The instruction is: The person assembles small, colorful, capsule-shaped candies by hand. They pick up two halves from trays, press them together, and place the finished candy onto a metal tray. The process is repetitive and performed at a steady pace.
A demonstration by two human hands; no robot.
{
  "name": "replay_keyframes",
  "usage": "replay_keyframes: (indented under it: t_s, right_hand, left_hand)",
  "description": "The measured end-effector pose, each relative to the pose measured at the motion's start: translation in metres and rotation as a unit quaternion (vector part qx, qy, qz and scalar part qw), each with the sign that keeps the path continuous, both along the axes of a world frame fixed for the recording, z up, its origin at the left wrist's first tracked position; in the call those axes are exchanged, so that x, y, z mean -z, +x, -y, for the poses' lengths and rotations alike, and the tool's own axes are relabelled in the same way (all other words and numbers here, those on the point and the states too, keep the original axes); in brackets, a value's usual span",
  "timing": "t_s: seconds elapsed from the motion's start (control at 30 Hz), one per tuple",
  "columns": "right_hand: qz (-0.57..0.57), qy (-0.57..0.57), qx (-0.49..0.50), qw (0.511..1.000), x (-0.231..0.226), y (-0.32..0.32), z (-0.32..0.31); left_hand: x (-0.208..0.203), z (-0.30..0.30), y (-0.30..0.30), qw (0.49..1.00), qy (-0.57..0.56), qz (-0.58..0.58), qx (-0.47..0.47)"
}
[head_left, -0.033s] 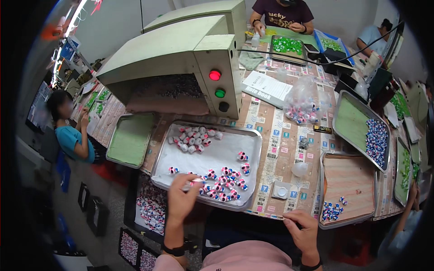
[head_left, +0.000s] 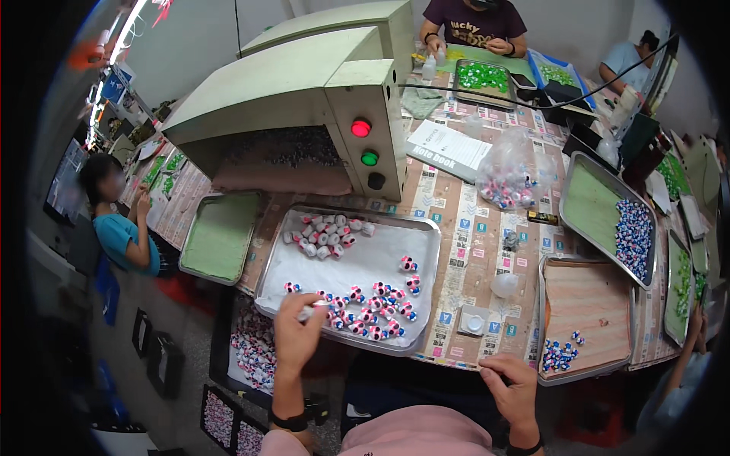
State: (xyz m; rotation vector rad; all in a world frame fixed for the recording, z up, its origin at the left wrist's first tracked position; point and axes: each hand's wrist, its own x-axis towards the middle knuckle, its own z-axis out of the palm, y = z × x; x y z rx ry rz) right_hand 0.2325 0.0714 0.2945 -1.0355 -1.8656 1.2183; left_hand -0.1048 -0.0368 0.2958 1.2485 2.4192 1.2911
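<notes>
My left hand (head_left: pixel 298 334) is over the near-left part of a metal tray (head_left: pixel 433 258) lined with white. Its thumb and fingers are pinched around a small pink-and-white figure piece (head_left: pixel 319 303). Just right of it, several small painted figures (head_left: pixel 380 308) in pink, white, blue and black lie grouped on the lining. A heap of white-and-pink pieces (head_left: pixel 327 234) sits at the tray's far side. My right hand (head_left: pixel 511 387) is at the table's front edge, thumb and fingers pressed together; whatever they may hold is too small to make out.
A beige machine (head_left: pixel 289 91) with lit red and green buttons stands behind the tray. To the right are a bag of figures (head_left: pixel 509 182), a small white container (head_left: pixel 473 323) and trays of blue figures (head_left: pixel 635 235). A green-lined tray (head_left: pixel 220 235) lies left. Other people work around the table.
My left hand has shifted slightly left with the piece in its pinch. My right hand has hardly moved.
</notes>
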Motion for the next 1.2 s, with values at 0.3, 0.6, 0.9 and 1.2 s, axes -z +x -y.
replay_keyframes:
  t_s: [0.3, 0.6, 0.9, 1.2]
  right_hand:
    - [0.026, -0.05, 0.101, 0.993, 0.004, 0.03, -0.006]
    - [0.107, 0.067, 0.321, 0.939, 0.001, 0.101, -0.048]
    - [0.252, 0.165, 0.259, 0.918, 0.017, 0.126, -0.065]
    - [0.274, 0.135, 0.222, 0.926, 0.019, 0.117, -0.086]
  left_hand:
    - [0.01, 0.025, -0.024, 0.989, -0.087, -0.111, -0.036]
    - [0.005, -0.01, 0.054, 0.884, 0.066, 0.42, 0.196]
    - [-0.007, -0.037, 0.121, 0.749, -0.091, 0.575, 0.315]
    - [-0.001, -0.037, 0.13, 0.725, -0.103, 0.612, 0.297]
